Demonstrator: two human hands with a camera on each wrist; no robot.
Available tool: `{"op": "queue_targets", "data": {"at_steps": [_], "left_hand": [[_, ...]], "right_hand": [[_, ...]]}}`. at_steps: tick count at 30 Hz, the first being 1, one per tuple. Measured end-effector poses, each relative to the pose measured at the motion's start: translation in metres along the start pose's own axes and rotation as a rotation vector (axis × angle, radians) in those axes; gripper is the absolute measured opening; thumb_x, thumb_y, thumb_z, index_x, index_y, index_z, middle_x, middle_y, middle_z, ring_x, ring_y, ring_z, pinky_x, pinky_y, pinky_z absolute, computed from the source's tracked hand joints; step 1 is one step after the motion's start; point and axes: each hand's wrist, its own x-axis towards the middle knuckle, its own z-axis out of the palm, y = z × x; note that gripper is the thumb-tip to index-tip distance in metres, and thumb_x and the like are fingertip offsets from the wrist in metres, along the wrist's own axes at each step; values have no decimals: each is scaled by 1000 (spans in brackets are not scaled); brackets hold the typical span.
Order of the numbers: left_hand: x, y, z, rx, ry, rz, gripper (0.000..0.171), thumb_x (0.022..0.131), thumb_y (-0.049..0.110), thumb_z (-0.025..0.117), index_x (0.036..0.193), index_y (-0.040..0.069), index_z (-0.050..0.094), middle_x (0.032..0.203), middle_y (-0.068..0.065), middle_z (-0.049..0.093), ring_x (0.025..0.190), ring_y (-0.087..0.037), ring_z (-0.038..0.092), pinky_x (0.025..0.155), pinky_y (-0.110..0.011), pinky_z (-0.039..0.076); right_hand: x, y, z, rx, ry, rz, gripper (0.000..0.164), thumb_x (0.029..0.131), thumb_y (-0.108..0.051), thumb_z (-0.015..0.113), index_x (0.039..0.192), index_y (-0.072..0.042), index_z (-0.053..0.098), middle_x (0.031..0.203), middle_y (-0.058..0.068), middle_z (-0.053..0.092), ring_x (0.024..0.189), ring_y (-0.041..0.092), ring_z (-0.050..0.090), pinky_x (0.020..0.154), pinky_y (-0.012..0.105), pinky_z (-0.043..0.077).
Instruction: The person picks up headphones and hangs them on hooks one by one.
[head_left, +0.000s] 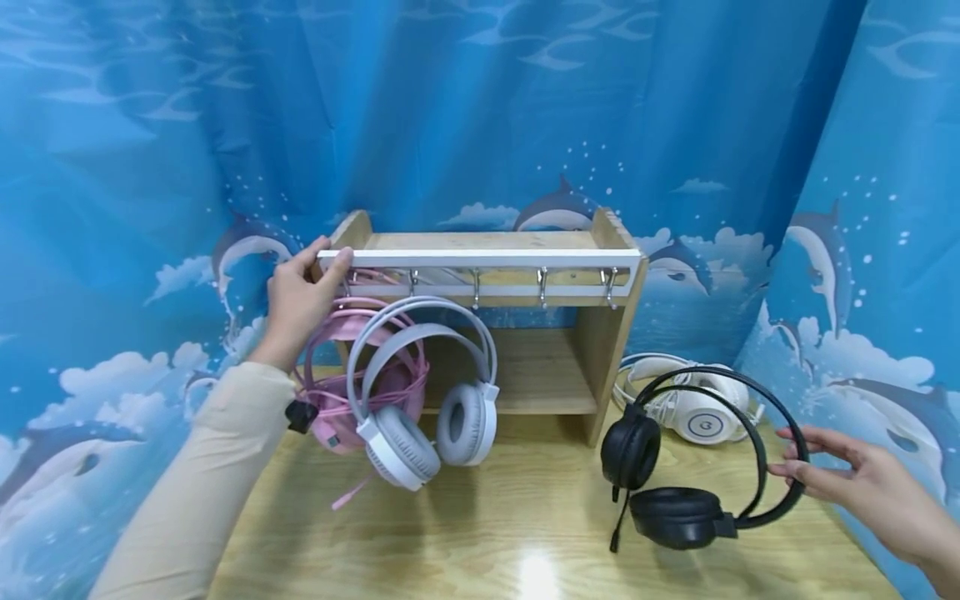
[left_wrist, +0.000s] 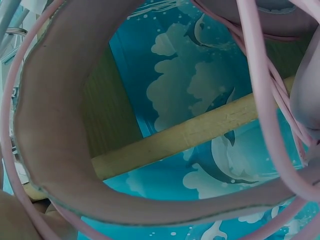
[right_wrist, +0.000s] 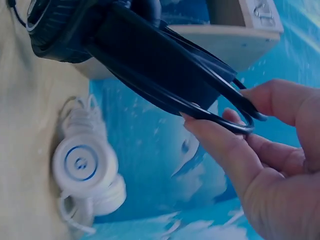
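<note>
My left hand (head_left: 292, 300) grips the front left end of the white hook rail (head_left: 480, 259) on a wooden rack (head_left: 615, 358), thumb in front. Below it hang pink headphones (head_left: 401, 392) with a bundled cable, and white-and-grey headphones (head_left: 480, 425) overlap them in the head view. The pink headband (left_wrist: 55, 110) fills much of the left wrist view. At the right, my right hand (head_left: 862, 479) pinches the headband of black headphones (head_left: 678, 512) between thumb and fingers. The black headphones are tilted sideways, ear cups toward the rack, with a microphone boom pointing down.
White headphones (head_left: 705, 421) with a coiled cable lie on the wooden table (head_left: 525, 500), right of the rack and behind the black pair. Several metal hooks (head_left: 543, 287) along the rail carry nothing. A blue dolphin-print curtain (head_left: 480, 108) surrounds the back and sides.
</note>
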Motion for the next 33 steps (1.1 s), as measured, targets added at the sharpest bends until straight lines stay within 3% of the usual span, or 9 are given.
{"op": "queue_targets", "data": {"at_steps": [6, 13, 19, 23, 28, 31, 33], "left_hand": [[2, -1, 2, 0, 22, 17, 68, 88, 60, 56, 140, 17, 52, 71, -1, 42, 63, -13, 35, 56, -27, 30], [1, -2, 1, -4, 20, 18, 67, 88, 60, 56, 140, 17, 52, 71, -2, 42, 62, -12, 34, 57, -28, 29], [1, -2, 1, -3, 13, 16, 67, 88, 59, 56, 141, 17, 50, 74, -4, 42, 63, -13, 35, 58, -29, 30], [1, -2, 2, -7, 18, 17, 67, 89, 59, 56, 141, 17, 50, 73, -4, 42, 63, -13, 35, 57, -29, 30], [1, -3, 4, -9, 30, 32, 65, 89, 56, 57, 140, 16, 52, 71, -3, 43, 63, -14, 36, 56, -27, 30], [1, -4, 4, -4, 35, 35, 65, 90, 56, 57, 139, 15, 52, 71, -4, 43, 63, -14, 36, 56, -28, 30], [1, -3, 3, -1, 35, 36, 64, 90, 55, 57, 139, 15, 52, 72, -5, 43, 63, -15, 36, 56, -28, 30]], "right_hand": [[4, -30, 5, -59, -60, -93, 72, 98, -32, 56, 144, 14, 25, 131, 34, 48, 99, 30, 67, 79, 50, 54], [13, -69, 13, -89, -47, -322, 54, 94, -15, 63, 135, 14, 42, 119, 28, 60, 92, 8, 69, 72, 35, 57], [19, -108, 18, 3, -114, -440, 47, 94, -10, 62, 131, 13, 47, 118, 29, 60, 92, 2, 67, 69, 28, 56], [23, -130, 20, 53, -141, -475, 41, 94, -11, 61, 129, 8, 51, 112, 21, 65, 92, 7, 68, 71, 27, 56], [27, -152, 21, 75, -137, -421, 41, 94, -22, 63, 128, -1, 55, 110, 9, 70, 97, 13, 68, 82, 33, 55], [30, -161, 23, 54, -119, -393, 44, 94, -29, 63, 130, -5, 55, 110, 7, 70, 99, 12, 68, 88, 40, 53], [34, -165, 24, 65, -114, -397, 45, 94, -29, 62, 131, -5, 55, 109, 7, 70, 99, 11, 67, 89, 39, 53]]}}
